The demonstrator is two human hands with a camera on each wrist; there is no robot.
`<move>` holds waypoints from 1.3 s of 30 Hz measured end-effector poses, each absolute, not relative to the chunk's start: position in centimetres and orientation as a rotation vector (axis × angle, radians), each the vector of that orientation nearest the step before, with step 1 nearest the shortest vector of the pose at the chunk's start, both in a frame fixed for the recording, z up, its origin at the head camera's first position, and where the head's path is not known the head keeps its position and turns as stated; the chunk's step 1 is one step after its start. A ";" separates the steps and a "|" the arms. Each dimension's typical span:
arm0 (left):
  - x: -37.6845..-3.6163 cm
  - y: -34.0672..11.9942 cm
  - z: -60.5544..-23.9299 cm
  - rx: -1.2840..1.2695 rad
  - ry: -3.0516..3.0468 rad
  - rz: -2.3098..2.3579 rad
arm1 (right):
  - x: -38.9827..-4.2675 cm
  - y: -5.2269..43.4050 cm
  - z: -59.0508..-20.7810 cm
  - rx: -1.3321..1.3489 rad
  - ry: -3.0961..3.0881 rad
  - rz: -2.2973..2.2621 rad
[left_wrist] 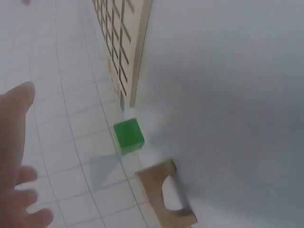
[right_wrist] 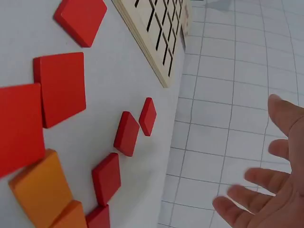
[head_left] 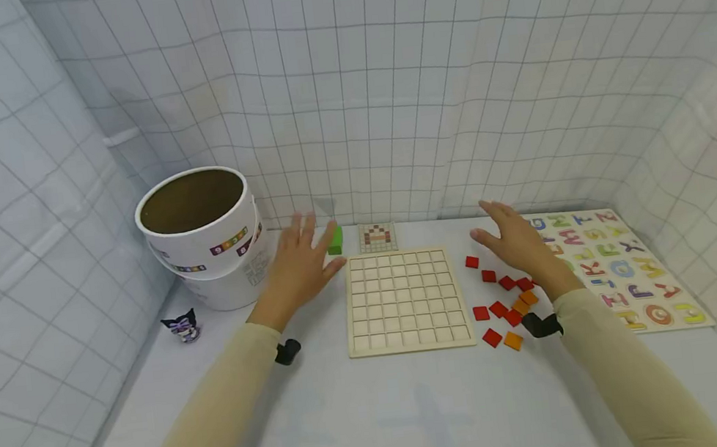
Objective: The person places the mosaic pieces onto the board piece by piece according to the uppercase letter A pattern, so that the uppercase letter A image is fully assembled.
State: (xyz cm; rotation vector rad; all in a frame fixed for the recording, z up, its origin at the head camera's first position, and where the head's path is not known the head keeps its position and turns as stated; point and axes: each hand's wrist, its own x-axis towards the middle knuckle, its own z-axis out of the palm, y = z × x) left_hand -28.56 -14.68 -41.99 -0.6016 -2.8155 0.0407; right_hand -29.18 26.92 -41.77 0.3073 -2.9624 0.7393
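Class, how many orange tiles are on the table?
3. One orange tile and a second lie together by the right hand; the third lies nearest the front edge. That hand may hide others.

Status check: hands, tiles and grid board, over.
Left hand open, beside green block. Right hand open, above red tiles. Grid board empty between them. Nothing in the way.

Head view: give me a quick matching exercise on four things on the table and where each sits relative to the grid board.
Things:
1. green block
2. red and orange tiles
3. letter puzzle
4. white tubs

Places:
A. far right of the table
B. just right of the grid board
C. far left, by the wall
D. by the board's far left corner

Pairs: 1-D, 2-B, 3-A, 4-C
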 end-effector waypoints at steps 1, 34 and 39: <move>-27.9 -14.6 -42.2 -0.685 -2.842 -0.006 | -29.2 27.0 -42.3 0.299 -2.959 0.874; -21.6 -13.4 -46.5 -0.948 -3.272 -0.281 | -31.7 25.1 -46.4 -0.132 -2.810 1.903; -21.5 -13.2 -46.1 -0.949 -3.271 -0.253 | -32.4 21.5 -45.9 -0.117 -2.683 2.156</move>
